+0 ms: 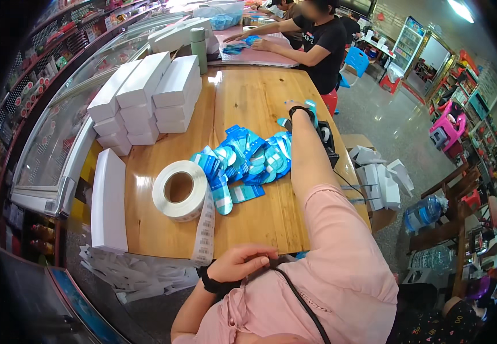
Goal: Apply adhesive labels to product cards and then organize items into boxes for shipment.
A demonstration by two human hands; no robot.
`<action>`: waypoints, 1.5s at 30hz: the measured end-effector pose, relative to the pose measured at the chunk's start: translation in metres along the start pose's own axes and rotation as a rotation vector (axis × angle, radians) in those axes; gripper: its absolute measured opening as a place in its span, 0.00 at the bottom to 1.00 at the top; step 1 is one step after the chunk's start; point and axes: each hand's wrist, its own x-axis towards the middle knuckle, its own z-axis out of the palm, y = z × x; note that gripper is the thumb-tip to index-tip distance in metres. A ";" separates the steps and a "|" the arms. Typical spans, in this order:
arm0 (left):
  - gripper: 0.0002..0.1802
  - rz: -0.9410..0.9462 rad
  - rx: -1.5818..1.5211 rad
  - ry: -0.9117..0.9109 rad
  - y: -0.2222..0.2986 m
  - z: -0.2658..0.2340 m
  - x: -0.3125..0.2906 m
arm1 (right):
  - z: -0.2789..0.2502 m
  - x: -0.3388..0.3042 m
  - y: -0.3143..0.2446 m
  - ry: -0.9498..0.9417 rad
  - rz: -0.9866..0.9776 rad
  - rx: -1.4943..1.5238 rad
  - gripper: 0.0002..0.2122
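My left hand point(243, 262), with a black band at its wrist, is just off the table's near edge. It holds nothing; its fingers are loosely bent, with the thumb a little apart. Beside it, a strip of printed labels hangs from a large white label roll point(202, 182). My right arm stretches far across the table. Its hand point(293, 107), beyond a black wristband, is by a teal-and-blue flat piece point(311, 108); the fingers are mostly hidden. A heap of flat blue and teal pieces with rounded ends point(243, 155) lies left of that forearm.
White boxes point(171, 86) stand stacked at the table's back left, with another long white box point(108, 200) nearer. A green bottle point(198, 49) is behind them. Right of my forearm sits a black device point(327, 140) with a cord. A co-worker point(326, 46) handles blue pieces farther back.
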 end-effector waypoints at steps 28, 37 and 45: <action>0.22 0.210 1.172 0.505 0.007 0.013 0.017 | 0.000 -0.340 0.112 0.172 -0.585 0.426 0.47; 0.18 0.135 1.250 0.460 0.001 0.026 0.027 | 0.010 -0.323 0.058 0.041 -0.653 0.458 0.38; 0.18 0.124 1.291 0.506 0.002 0.029 0.023 | -0.006 -0.352 0.090 0.164 -0.488 0.302 0.39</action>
